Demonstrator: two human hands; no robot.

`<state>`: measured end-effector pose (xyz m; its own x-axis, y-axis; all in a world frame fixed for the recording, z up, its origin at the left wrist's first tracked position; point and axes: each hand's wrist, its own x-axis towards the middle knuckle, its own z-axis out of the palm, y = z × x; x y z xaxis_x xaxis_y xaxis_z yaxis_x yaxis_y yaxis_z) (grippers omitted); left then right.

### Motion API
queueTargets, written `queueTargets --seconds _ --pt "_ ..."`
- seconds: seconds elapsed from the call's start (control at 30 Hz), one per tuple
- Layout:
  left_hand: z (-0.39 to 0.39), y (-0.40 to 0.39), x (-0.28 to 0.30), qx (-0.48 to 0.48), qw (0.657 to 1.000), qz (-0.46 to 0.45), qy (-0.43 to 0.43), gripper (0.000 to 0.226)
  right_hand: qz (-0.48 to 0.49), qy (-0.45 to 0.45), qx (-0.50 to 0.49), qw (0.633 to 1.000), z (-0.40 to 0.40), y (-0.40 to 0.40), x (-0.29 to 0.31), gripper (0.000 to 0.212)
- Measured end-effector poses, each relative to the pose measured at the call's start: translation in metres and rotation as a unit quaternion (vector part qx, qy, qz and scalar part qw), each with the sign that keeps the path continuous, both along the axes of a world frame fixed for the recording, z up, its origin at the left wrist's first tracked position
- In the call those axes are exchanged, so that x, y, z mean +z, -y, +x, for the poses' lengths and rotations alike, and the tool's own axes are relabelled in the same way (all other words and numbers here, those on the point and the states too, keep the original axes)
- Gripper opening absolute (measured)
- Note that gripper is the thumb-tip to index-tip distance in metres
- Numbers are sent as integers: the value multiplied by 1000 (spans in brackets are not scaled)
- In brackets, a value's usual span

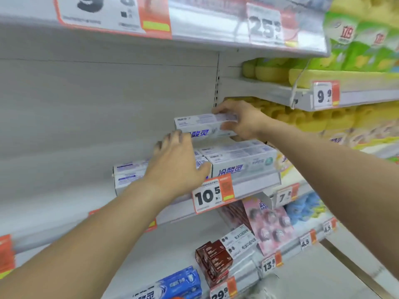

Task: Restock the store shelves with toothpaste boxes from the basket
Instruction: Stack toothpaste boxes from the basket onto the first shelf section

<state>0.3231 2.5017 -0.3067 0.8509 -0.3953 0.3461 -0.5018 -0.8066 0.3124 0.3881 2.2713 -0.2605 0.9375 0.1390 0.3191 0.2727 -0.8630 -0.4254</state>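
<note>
My right hand (239,119) grips the right end of a white toothpaste box (198,126) with blue lettering, held level just above the stocked row. Below it, several matching white boxes (241,160) lie stacked on the middle shelf (257,184). My left hand (177,162) reaches over that stack with fingers spread and fairly straight, its fingertips close to the held box's left part and its palm over another white box (127,175) lying further left. The basket is out of view.
A 10.5 price tag (212,194) hangs on the shelf edge. Dark red boxes (213,261) and a blue toothpaste box (179,283) sit on the lower shelf. Yellow and green packs (336,67) fill the shelves at right. An upper shelf edge (194,24) overhangs.
</note>
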Motion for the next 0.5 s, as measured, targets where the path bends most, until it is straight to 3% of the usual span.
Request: queueTargets --seconds 0.1,0.2,0.3,0.4,0.5 --pt "17 9 -8 7 998 -40 -54 104 -29 -36 -10 999 10 19 -9 42" --pt "23 8 -9 12 996 -41 -74 118 -49 -71 -13 996 6 35 -14 41" --pt "22 8 -10 13 996 39 -79 114 -68 -92 -18 993 1 45 -18 40" --pt "20 12 -16 14 990 135 -47 94 -93 -120 -25 988 -2 41 -18 37" --pt "22 14 -19 20 985 170 -35 90 -113 -144 -28 983 -5 29 -20 42"
